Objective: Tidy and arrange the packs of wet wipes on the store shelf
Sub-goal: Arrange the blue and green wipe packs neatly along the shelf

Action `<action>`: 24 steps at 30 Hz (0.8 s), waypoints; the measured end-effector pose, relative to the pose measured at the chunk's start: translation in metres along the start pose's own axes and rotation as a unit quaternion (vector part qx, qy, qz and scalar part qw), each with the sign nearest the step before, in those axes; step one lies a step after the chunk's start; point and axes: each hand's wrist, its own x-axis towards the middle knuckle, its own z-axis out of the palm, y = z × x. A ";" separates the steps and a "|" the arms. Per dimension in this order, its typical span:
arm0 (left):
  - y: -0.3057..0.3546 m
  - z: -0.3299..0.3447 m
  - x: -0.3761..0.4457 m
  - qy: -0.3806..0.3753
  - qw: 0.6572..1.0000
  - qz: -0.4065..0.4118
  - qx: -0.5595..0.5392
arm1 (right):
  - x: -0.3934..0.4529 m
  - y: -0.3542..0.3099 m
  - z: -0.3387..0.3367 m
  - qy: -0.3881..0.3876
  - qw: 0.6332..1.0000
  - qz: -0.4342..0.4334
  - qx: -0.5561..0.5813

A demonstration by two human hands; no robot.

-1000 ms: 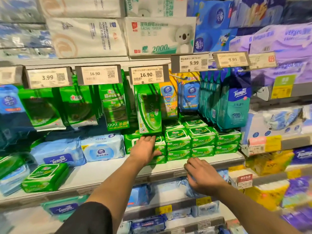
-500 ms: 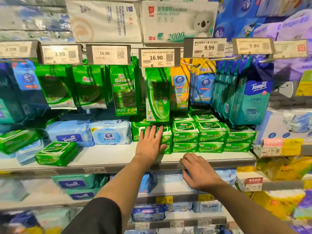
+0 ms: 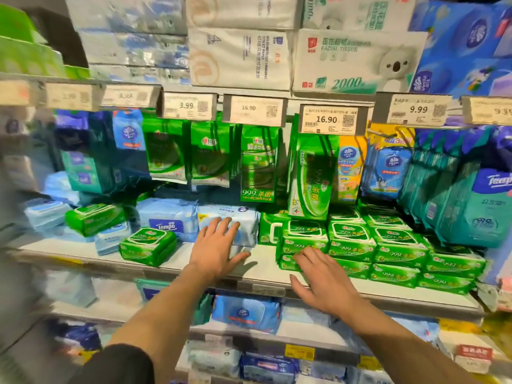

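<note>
The person's left hand (image 3: 219, 249) is spread open on a pale blue pack (image 3: 235, 225) just left of the green stack (image 3: 352, 245), the open right hand (image 3: 322, 278) touches that stack, so next probably comes straightening the blue pack.

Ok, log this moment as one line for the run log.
left hand: open, fingers on pale blue pack | right hand: open, at green stack | shelf: loose packs left

Bright overhead store light washes the shelf (image 3: 266, 267), where the left hand (image 3: 219, 248) casts a short shadow. Motion blur smears the frame's left edge and lower shelves; wide-angle distortion bends the edges.
</note>
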 end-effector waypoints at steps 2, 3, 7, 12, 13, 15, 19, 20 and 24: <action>-0.042 -0.008 -0.012 0.004 1.000 -0.021 0.012 | 0.026 -0.035 0.003 -0.001 1.000 -0.014 0.014; -0.066 -0.013 -0.017 0.014 0.999 -0.026 0.021 | 0.041 -0.056 0.006 -0.007 1.000 -0.017 0.024; -0.164 -0.038 -0.037 0.073 0.996 -0.049 0.031 | 0.111 -0.144 0.023 -0.046 0.996 0.025 0.078; -0.287 -0.055 -0.067 0.070 0.992 -0.104 0.029 | 0.197 -0.243 0.058 -0.110 0.970 0.116 0.182; -0.309 -0.055 -0.070 0.060 0.991 -0.115 0.030 | 0.213 -0.259 0.064 -0.119 0.965 0.130 0.196; -0.344 -0.051 -0.074 0.030 0.991 -0.127 0.027 | 0.238 -0.280 0.078 -0.133 0.958 0.146 0.209; -0.374 -0.043 -0.078 0.002 0.990 -0.142 -0.014 | 0.255 -0.294 0.099 -0.195 0.954 0.150 0.169; -0.375 -0.042 -0.076 -0.009 0.989 -0.146 -0.025 | 0.254 -0.294 0.102 -0.205 0.954 0.147 0.160; -0.367 -0.036 -0.059 -0.024 0.986 -0.160 -0.033 | 0.252 -0.288 0.101 -0.224 0.953 0.146 0.140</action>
